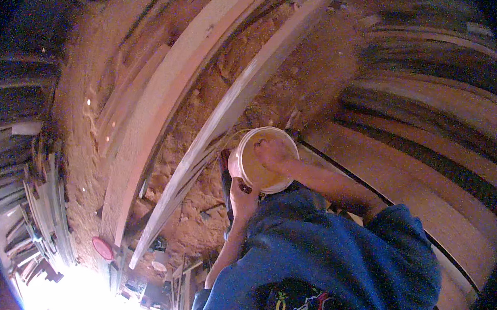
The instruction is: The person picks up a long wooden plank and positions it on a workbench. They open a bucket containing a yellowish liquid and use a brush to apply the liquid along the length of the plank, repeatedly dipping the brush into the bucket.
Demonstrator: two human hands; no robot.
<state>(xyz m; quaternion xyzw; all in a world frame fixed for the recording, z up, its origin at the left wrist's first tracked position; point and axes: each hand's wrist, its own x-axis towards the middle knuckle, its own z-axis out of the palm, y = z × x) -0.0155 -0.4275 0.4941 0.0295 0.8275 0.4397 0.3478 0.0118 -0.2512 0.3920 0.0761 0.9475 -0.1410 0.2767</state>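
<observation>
A round white plastic bucket is held tilted in front of my body, its mouth facing up toward me. The inside looks yellowish, and I cannot make out what is in it. My left hand grips the bucket's near left side, with the fingers curled at its wall. Over the rim reaches my right hand, which is inside the bucket with its fingers bent together. Whatever those fingers hold, if anything, is too blurred to name.
Long wooden planks run diagonally ahead and to the left, over sawdust-covered ground. Stacked boards fill the right side. A small red round object lies at lower left, near bright light. Thin wood strips lean at far left.
</observation>
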